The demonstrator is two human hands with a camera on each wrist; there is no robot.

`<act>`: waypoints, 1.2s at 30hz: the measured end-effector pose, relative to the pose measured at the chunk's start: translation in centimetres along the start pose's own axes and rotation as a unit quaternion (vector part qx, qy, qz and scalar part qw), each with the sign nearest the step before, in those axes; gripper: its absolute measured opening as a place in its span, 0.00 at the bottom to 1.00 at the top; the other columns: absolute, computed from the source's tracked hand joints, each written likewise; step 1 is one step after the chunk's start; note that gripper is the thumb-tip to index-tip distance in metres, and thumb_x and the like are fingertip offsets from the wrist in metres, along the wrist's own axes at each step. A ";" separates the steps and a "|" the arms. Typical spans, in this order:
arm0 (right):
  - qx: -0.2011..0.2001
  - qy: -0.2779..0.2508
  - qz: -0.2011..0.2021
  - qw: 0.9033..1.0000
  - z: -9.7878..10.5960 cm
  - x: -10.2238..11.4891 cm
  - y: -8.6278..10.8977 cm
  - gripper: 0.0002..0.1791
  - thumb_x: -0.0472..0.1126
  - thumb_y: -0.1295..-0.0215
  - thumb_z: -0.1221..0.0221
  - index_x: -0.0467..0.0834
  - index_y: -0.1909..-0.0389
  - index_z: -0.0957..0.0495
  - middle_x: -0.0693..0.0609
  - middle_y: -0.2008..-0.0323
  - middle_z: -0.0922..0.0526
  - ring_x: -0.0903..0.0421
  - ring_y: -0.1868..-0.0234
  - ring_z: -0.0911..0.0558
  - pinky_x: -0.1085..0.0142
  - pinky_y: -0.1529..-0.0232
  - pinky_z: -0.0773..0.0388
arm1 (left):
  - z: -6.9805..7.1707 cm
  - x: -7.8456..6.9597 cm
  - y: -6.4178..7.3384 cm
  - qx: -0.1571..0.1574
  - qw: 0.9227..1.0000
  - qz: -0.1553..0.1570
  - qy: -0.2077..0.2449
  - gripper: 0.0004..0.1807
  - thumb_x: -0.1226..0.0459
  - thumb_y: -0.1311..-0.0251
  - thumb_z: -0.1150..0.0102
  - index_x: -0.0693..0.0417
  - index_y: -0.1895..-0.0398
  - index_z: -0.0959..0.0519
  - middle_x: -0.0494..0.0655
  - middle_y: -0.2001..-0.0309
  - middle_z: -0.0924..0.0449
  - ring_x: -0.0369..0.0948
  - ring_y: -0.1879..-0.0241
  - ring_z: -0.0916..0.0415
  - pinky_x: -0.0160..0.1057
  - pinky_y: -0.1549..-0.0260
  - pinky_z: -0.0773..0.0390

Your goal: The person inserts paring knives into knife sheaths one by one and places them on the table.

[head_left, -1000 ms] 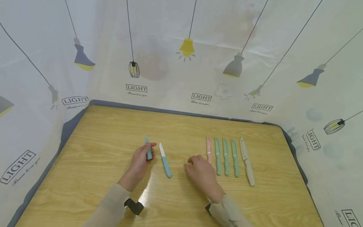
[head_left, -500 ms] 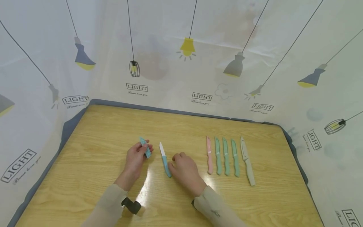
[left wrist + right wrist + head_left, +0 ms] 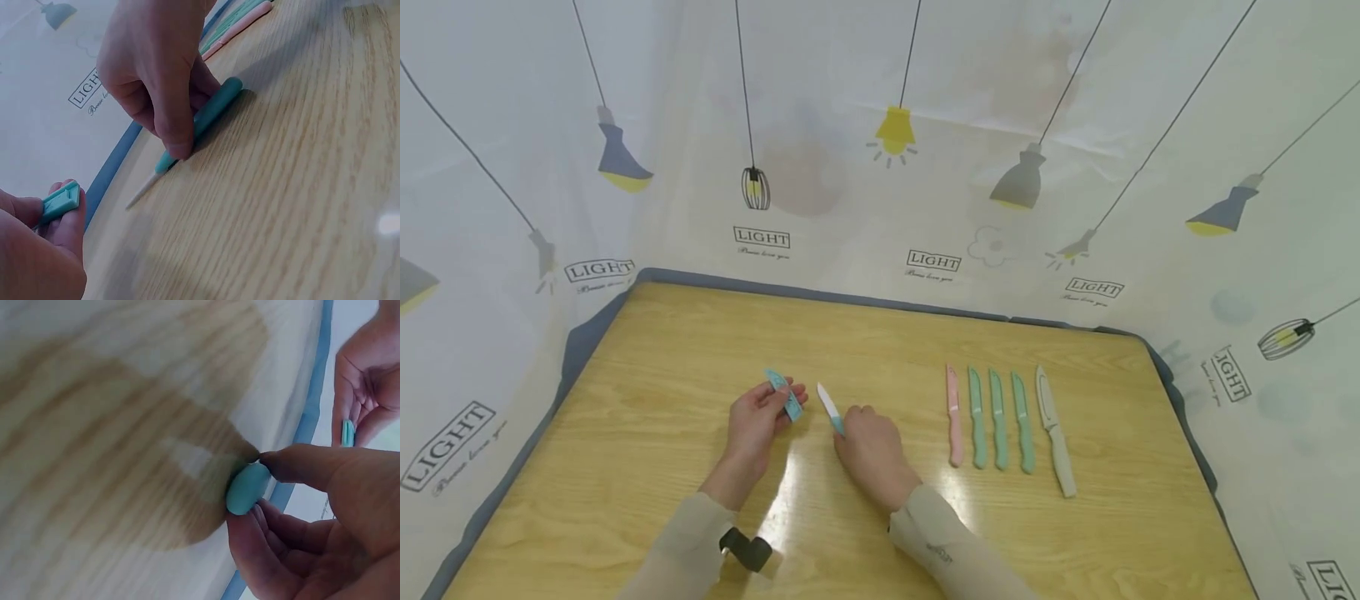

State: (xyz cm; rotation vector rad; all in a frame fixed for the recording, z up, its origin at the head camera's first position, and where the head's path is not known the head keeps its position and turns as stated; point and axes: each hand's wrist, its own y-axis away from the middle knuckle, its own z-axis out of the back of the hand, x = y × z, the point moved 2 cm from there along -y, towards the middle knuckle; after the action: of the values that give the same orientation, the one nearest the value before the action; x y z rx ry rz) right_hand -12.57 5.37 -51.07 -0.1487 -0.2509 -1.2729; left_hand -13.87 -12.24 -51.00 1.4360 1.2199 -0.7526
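Note:
My left hand (image 3: 755,421) pinches a blue knife sheath (image 3: 784,395) between thumb and fingers, above the table's left half. Its hollow end faces the camera in the left wrist view. To the right, my right hand (image 3: 872,450) grips the blue handle of a small paring knife (image 3: 831,409). The knife's pale blade points away and slightly left, bare of any cover. In the left wrist view the right thumb and fingers close on the handle (image 3: 215,111) close to the tabletop. The rounded handle end (image 3: 248,489) shows between thumb and fingers in the right wrist view.
On the right lie a pink sheathed knife (image 3: 954,417), several green sheathed knives (image 3: 997,421) and a larger cream sheathed knife (image 3: 1056,433), side by side. The wooden table (image 3: 700,333) has a grey-blue edge, with a lamp-printed curtain (image 3: 850,192) around it.
My right hand has moved left from beside the pink knife and taken hold of the blue knife's handle. The left hand has shifted slightly left and tilted the sheath.

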 end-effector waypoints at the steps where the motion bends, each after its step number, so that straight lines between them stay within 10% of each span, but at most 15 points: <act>1: 0.000 -0.001 -0.001 1.000 0.1 -0.1 0.0 0.15 0.44 0.32 0.32 0.39 0.72 0.23 0.51 0.78 0.28 0.58 0.80 0.32 0.67 0.84 0.32 | 0.0 0.0 0.0 0.001 1.000 -0.001 0.002 0.22 0.67 0.21 0.50 0.74 0.31 0.32 0.63 0.40 0.19 0.37 0.52 0.14 0.36 0.46 0.17; 10: 0.024 -0.059 -0.027 0.998 0.8 -1.3 0.5 0.20 0.39 0.40 0.35 0.48 0.85 0.34 0.55 0.84 0.34 0.60 0.84 0.37 0.67 0.87 0.38 | -0.5 0.4 -0.3 0.007 1.000 0.003 0.027 0.22 0.70 0.22 0.51 0.76 0.32 0.32 0.64 0.42 0.18 0.38 0.53 0.13 0.36 0.46 0.17; 22: 0.039 -0.213 -0.049 0.975 2.1 -4.1 3.2 0.10 0.37 0.36 0.36 0.35 0.58 0.22 0.53 0.76 0.23 0.61 0.81 0.28 0.71 0.84 0.30 | -1.7 0.7 -0.5 0.016 0.999 0.011 0.029 0.22 0.70 0.22 0.50 0.77 0.32 0.32 0.62 0.44 0.16 0.38 0.55 0.13 0.36 0.48 0.17; 36: 0.000 -0.335 -0.058 0.940 3.9 -6.2 6.2 0.10 0.42 0.28 0.40 0.38 0.56 0.20 0.55 0.71 0.15 0.57 0.75 0.16 0.69 0.76 0.20 | -4.1 1.1 -0.4 0.070 0.997 0.012 0.008 0.20 0.69 0.22 0.49 0.78 0.35 0.29 0.64 0.45 0.16 0.41 0.52 0.13 0.37 0.49 0.15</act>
State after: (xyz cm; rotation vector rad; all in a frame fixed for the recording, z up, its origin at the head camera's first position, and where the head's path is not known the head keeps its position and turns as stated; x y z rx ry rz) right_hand -8.71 13.86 -48.79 -0.5774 -0.8553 -1.3058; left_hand -14.63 -7.99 -51.16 1.5711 1.1797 -0.8244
